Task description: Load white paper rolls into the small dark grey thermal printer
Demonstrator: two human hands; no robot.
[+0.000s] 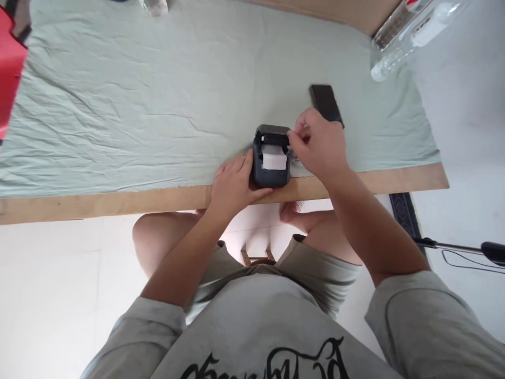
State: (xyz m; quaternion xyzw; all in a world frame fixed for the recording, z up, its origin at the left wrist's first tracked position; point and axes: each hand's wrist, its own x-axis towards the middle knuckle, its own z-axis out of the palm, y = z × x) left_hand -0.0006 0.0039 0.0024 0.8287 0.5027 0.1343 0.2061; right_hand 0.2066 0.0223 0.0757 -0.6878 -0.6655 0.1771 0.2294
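A small dark portable label printer (pixel 271 179) sits near the table's front edge with its lid (pixel 272 129) raised. White paper (pixel 274 159) shows in the opened compartment. My left hand (pixel 232 183) steadies the printer from the left, its fingers along the side and its thumb along the front edge. At the lid's right end, my right hand (pixel 321 143) is closed in a pinch of thumb and forefinger. Just beyond that hand lies a black phone (pixel 324 100), its near end close to the knuckles.
Pale green cloth (pixel 158 105) covers the table, with a wooden strip (pixel 106 204) along its front. Clear plastic bottles (pixel 394 59) lie at the back right by a cardboard panel (pixel 335 11). A red object (pixel 10 73) stands at the far left.
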